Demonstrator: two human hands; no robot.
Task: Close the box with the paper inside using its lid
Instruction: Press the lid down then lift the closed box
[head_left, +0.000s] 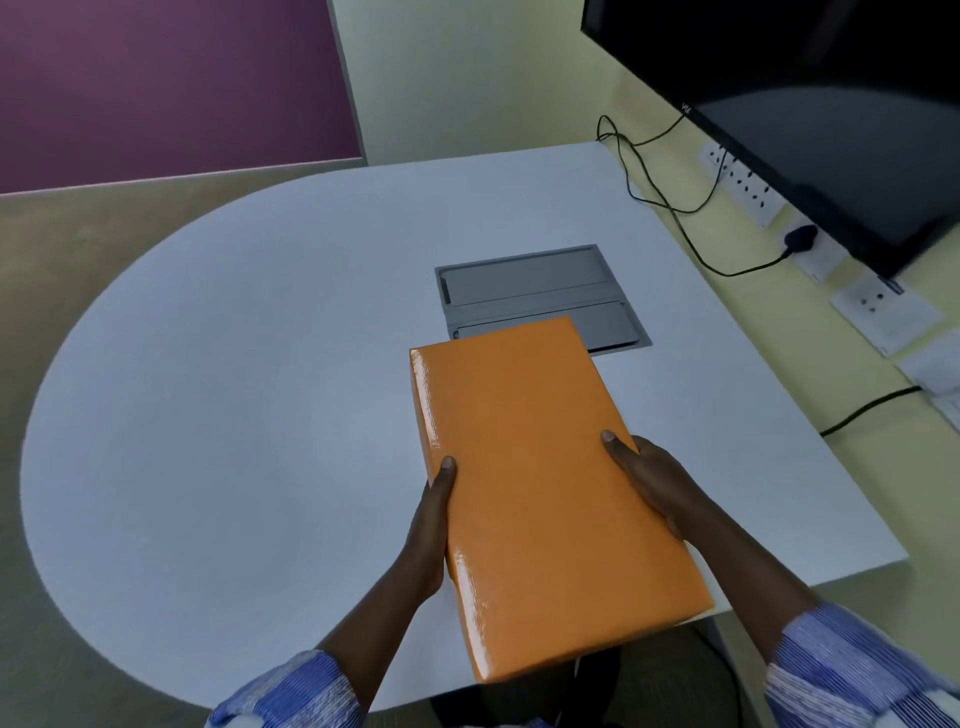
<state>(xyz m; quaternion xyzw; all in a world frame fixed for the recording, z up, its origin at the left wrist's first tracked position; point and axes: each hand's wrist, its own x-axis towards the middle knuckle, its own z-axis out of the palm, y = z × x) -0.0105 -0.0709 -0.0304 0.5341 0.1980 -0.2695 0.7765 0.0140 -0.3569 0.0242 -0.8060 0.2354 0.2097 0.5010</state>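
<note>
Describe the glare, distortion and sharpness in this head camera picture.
Head view: bright glare streaks run along the left edge and near corner of the glossy orange box; wide-angle distortion bows the white table and slants the dark monitor; lighting is soft, with no hard shadows; the left hand and right hand look slightly soft.

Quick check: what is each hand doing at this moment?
Left hand: gripping the glossy orange rectangular box by its left side.
Right hand: gripping the same box's right side.

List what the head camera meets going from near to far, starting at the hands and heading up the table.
left hand and right hand → orange box → grey cable hatch in the table → black cable
</note>
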